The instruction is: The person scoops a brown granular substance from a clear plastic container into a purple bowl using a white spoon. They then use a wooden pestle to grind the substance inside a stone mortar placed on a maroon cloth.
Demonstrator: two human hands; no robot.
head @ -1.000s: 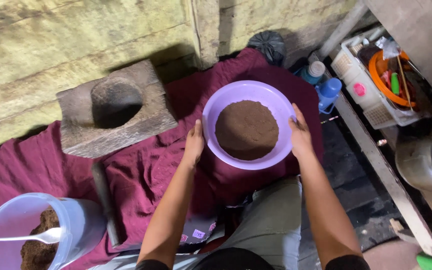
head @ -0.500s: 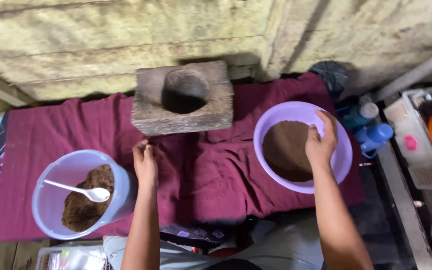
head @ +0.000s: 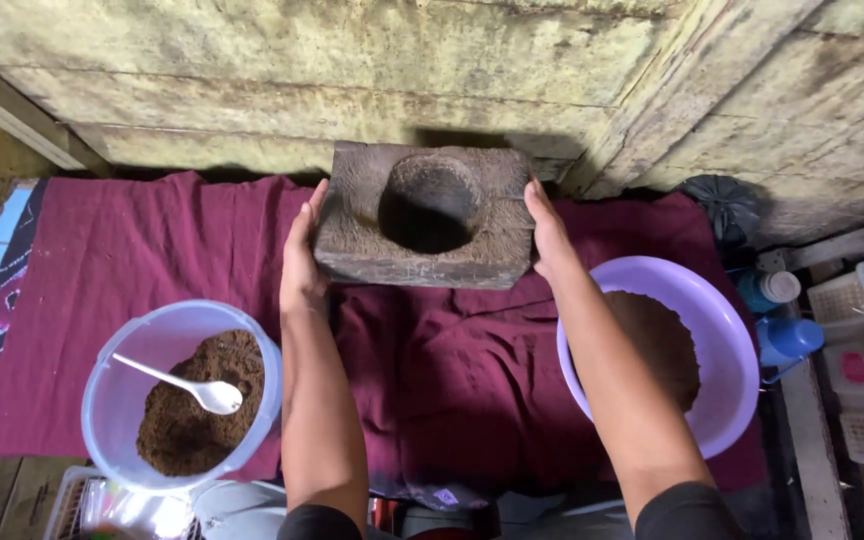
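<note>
In the upper middle of the frame a rough, dark wooden block with a round hollow bored into its top (head: pixel 424 215) sits at the far edge of a wrinkled maroon cloth (head: pixel 152 250), close to the stained plank wall. The left hand (head: pixel 302 255) lies flat against the block's left side, fingers stretched upward and thumb along the edge; the right hand (head: pixel 549 232) presses the right side in the same way, so the block is clasped between two open palms. In the lower left stands a clear round plastic tub of brown powder (head: pixel 182 395) with a white plastic spoon (head: pixel 192 385) lying in it. At right, partly behind the right forearm, a lilac plastic bowl (head: pixel 722 350) holds more brown powder.
</note>
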